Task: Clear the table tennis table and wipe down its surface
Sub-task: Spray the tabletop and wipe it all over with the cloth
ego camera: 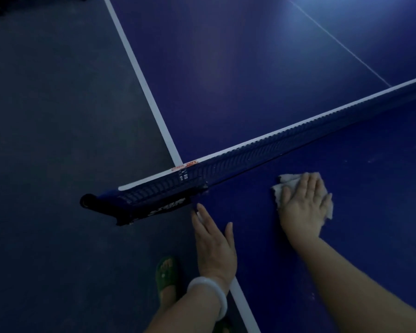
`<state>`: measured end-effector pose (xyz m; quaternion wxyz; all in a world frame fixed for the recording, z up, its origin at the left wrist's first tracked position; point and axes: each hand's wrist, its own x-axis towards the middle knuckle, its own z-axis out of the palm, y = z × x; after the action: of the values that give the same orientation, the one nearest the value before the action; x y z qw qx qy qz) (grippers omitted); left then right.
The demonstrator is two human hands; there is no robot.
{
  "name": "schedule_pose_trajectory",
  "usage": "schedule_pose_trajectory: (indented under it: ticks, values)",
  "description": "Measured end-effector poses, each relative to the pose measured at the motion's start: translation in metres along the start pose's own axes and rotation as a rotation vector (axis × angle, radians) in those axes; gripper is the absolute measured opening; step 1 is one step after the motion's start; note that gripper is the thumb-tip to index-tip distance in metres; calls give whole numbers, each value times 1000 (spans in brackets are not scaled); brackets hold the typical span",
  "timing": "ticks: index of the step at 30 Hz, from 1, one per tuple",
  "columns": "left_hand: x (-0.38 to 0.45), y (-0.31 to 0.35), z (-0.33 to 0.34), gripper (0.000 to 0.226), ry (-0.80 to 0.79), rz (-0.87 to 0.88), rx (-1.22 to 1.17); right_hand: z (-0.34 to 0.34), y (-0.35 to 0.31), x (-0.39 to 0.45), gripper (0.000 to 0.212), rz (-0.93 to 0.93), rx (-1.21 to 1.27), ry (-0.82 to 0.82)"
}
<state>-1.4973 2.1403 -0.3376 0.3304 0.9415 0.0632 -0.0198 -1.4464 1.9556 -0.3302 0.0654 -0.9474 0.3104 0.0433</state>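
Blue table tennis table (262, 75), white edge line along left side, thin white centre line. Net (286, 140) stretched across, clamped at left edge. White cloth (288, 180) flat on near half, close to net. Faint scuffs on surface.

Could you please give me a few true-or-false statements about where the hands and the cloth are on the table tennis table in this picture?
1. The right hand presses flat on a white cloth lying on the table. True.
2. The cloth lies on the far side of the net. False: it lies on the near side, close to the net.
3. The left hand rests at the table's edge near the net post. True.
4. The left hand holds a paddle. False: it is open and holds nothing.
5. A bracelet sits on the right wrist. False: it is on the left wrist.
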Motion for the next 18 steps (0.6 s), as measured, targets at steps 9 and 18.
schedule_pose_trajectory:
  ticks: [9, 18]
  values:
    - [2, -2, 3, 80, -7, -12, -29, -2, -7, 31, 61, -449, -75, 81]
    - [2, 1, -1, 78, -12, -8, -17, 12, -40, -14, 61, -529, -50, 51]
